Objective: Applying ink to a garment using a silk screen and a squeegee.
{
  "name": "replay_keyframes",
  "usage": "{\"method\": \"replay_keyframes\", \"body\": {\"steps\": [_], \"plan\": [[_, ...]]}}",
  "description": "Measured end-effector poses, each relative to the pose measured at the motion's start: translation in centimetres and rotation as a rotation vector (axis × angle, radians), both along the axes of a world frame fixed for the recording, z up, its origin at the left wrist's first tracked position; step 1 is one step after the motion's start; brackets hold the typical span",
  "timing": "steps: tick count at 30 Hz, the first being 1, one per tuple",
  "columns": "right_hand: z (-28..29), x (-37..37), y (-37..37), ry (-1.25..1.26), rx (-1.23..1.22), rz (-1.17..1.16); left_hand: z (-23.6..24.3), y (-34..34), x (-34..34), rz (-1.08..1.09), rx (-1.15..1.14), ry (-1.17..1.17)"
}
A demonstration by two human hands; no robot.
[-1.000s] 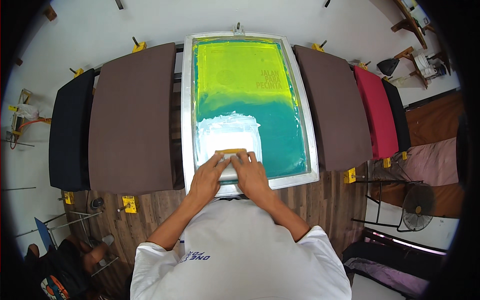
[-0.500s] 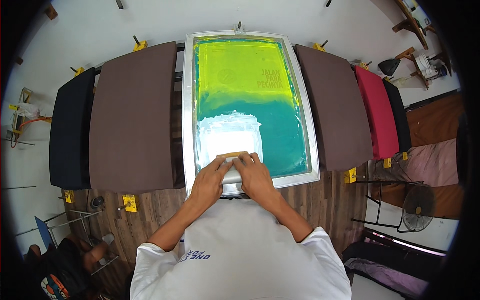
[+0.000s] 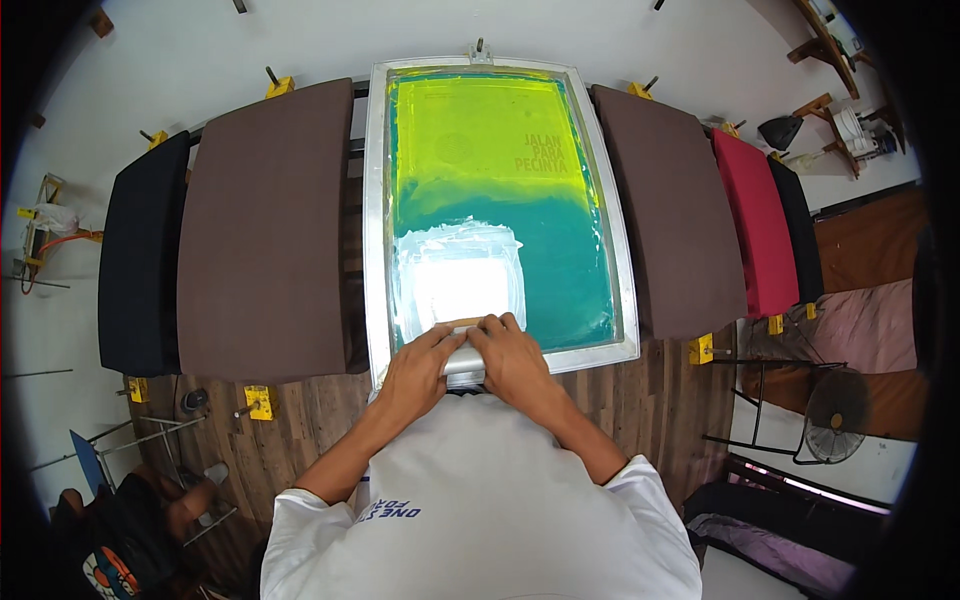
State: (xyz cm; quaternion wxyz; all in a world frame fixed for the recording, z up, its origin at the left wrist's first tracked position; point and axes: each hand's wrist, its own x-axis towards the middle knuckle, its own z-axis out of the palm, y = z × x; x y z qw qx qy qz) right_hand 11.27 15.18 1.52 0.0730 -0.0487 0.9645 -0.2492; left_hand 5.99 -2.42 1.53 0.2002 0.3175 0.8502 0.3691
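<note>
A screen-printing frame (image 3: 629, 335) with a silver metal rim stands straight in front of me. Its mesh (image 3: 570, 265) is lime green at the far end and teal nearer to me. White ink (image 3: 462, 285) covers a patch at the near left of the mesh. Both hands grip one squeegee (image 3: 461, 362), with a silver body and a tan strip along its top, at the near edge of that patch. My left hand (image 3: 415, 368) is closed round its left end. My right hand (image 3: 512, 360) is closed round its right end. Its lower edge is hidden.
Brown fabric-covered boards (image 3: 265, 230) flank the frame, with a red one (image 3: 755, 225) further right and dark ones at both ends. Yellow clamps (image 3: 259, 403) jut from the boards. A fan (image 3: 836, 415) stands at right. Another person (image 3: 120, 540) sits at lower left.
The squeegee has come slightly nearer to me, toward the near rim, with both hands still on it. It has tilted, so less of its tan strip shows.
</note>
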Motion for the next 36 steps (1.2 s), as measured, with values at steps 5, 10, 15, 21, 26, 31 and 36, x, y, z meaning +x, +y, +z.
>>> {"method": "replay_keyframes", "body": {"steps": [5, 10, 15, 21, 26, 31, 36], "plan": [[-0.5, 0.1, -0.6, 0.094, 0.052, -0.051, -1.0, 0.1, -0.1, 0.009, 0.023, 0.144], [0.4, 0.3, -0.2, 0.057, 0.080, 0.009, -0.6, 0.0, 0.5, 0.015, 0.026, 0.040], [0.2, 0.6, -0.4, 0.109, 0.098, 0.004, -1.5, -0.3, 0.8, 0.010, 0.026, 0.114], [-0.2, 1.3, -0.4, 0.102, 0.070, -0.013, -1.4, -0.4, 1.4, 0.021, 0.051, 0.123], [1.1, 1.1, 0.0, -0.001, 0.039, 0.013, -1.1, -0.4, 1.6, 0.010, 0.037, 0.063], [0.7, 1.5, -0.2, 0.070, 0.030, 0.006, -0.8, -0.5, 1.6, 0.015, 0.048, 0.066], [1.7, -2.8, 1.4, 0.014, 0.055, 0.032, -0.1, 0.6, -2.2, 0.021, 0.120, 0.104]]}}
